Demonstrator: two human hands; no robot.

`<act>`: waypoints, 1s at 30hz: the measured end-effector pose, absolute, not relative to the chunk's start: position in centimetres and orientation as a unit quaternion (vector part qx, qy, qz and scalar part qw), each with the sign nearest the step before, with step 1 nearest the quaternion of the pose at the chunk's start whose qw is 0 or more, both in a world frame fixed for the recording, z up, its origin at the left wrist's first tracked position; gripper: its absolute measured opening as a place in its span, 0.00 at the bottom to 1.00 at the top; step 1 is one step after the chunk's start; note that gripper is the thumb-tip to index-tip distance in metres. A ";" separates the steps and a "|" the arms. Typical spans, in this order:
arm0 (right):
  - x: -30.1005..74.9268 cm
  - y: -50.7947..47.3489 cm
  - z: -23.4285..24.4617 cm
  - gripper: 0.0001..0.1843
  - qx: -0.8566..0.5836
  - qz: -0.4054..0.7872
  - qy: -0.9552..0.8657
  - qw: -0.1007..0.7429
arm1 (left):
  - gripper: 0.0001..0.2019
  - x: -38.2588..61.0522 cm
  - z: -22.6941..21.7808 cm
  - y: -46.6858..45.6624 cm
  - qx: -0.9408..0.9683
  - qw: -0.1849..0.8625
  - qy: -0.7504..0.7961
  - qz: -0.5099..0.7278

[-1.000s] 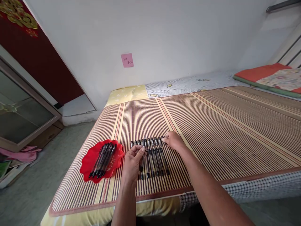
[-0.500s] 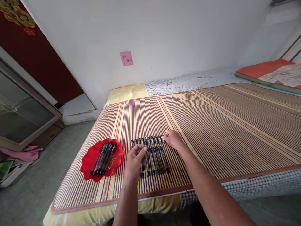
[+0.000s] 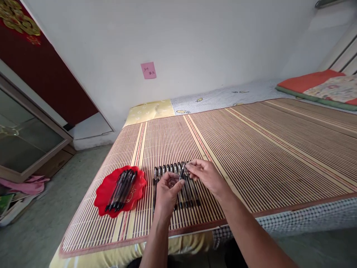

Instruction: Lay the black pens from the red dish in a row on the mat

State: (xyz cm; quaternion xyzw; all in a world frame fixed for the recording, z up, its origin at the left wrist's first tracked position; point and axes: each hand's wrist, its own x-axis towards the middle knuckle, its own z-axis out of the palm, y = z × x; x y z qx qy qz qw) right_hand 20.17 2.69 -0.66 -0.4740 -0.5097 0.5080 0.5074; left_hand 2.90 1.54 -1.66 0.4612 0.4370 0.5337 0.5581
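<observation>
My left hand pinches a black pen between thumb and fingers, its upper end tilted to the right. The fingertips of my right hand are closed at that upper end; any small part between them is too small to make out. Below both hands a row of several black pens with clear barrels lies side by side on the striped mat. My hands cover part of the row.
Left of the row, a red scalloped plate holds several more black pens. Folded orange and floral bedding lies at the far right. A pink note is stuck on the white wall behind the bed.
My right hand has moved left from the right end of the row to the upper end of the held pen. My left hand has shifted slightly right with the pen.
</observation>
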 end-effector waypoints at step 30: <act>21.0 1.2 -0.3 0.12 -0.438 0.495 -0.512 0.548 | 0.12 4.0 -1.3 0.1 0.568 0.560 0.430 0.423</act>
